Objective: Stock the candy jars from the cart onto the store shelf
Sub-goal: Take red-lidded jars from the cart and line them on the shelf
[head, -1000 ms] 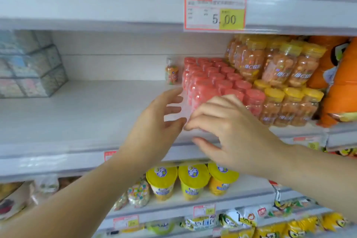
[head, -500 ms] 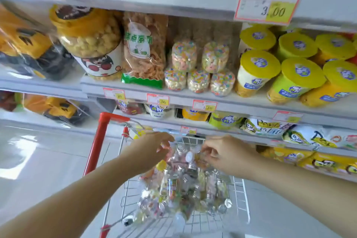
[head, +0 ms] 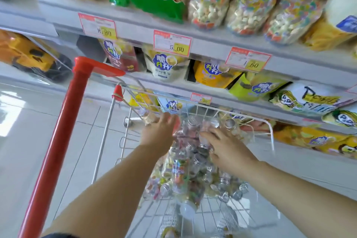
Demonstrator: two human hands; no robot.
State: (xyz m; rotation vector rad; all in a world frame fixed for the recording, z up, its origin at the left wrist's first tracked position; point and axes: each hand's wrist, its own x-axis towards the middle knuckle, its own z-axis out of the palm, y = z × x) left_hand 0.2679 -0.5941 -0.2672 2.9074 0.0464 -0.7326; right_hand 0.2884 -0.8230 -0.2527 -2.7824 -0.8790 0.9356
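Observation:
A clear plastic-wrapped pack of small candy jars (head: 190, 168) with silver lids and colourful sweets lies in the white wire cart (head: 270, 131) with a red handle (head: 63, 141). Both my arms reach down into the cart. My left hand (head: 159, 131) is at the pack's far left end; its fingertips are hidden behind the hand. My right hand (head: 226, 148) rests on top of the pack with fingers spread over the jar lids. Loose silver-lidded jars (head: 229, 123) show beyond the right hand.
Store shelves (head: 212, 42) with price tags run across the top, holding snack bags (head: 166, 63), bags of colourful puffs (head: 249, 4) and yellow chip bags (head: 313, 139). The cart's far rim sits close against the lower shelf. Pale tiled floor (head: 23, 131) lies at the left.
My view has dropped from the upper shelf of red-lidded jars down to the cart. Both hands left that shelf and now reach onto the wrapped pack in the cart.

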